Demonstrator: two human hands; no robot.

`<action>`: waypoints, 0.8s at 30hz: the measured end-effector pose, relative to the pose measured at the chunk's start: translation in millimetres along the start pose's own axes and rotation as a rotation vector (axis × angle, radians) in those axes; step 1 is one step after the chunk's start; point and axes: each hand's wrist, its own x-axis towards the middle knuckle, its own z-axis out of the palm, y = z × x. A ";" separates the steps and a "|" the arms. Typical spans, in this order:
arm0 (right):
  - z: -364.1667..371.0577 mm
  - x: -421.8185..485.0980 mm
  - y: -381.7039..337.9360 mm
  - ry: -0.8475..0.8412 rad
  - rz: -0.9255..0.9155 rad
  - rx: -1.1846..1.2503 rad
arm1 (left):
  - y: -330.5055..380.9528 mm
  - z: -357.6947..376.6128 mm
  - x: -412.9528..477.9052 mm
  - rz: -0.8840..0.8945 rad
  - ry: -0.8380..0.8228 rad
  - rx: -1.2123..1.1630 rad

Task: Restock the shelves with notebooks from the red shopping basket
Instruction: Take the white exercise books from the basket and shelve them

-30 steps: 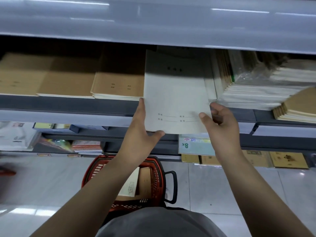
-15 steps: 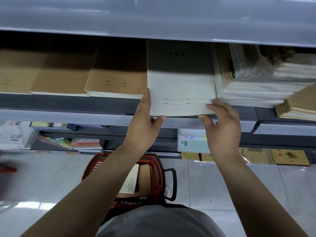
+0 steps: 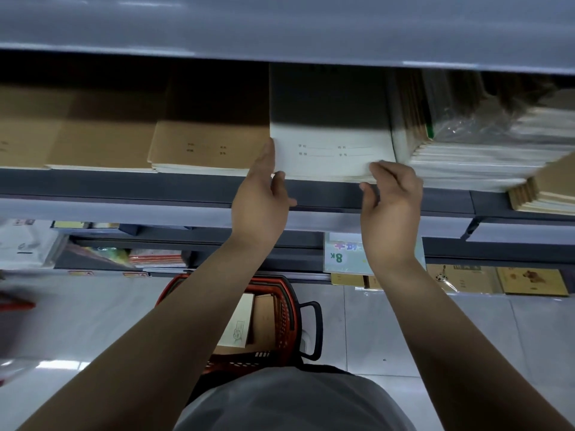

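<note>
Grey store shelving fills the upper half of the frame, pale tiled floor (image 3: pixel 389 331) below. Your white notebook stack (image 3: pixel 333 150) lies flat on the middle shelf (image 3: pixel 124 185), centre frame, front edge about level with the shelf lip. Brown notebooks (image 3: pixel 211 147) sit just beside it on the left, plastic-wrapped packs (image 3: pixel 476 150) just to its right. Your left hand (image 3: pixel 261 203) has straight fingers lying against the stack's left edge, thumb out under the front corner, no curl round it. Your right hand (image 3: pixel 392 206) pinches the stack's lower right corner, fingers bent over the top, thumb below. Red shopping basket (image 3: pixel 283 309) stands on the floor at lower centre between your forearms, with a white notebook (image 3: pixel 238 321) and a brown one upright inside. An "8k" label card (image 3: pixel 340 255) hangs below the shelf, centre right.
</note>
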 end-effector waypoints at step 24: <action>-23.4 1.0 -17.4 -0.333 0.295 0.250 | 14.8 -33.1 -10.2 -0.090 -0.122 -0.399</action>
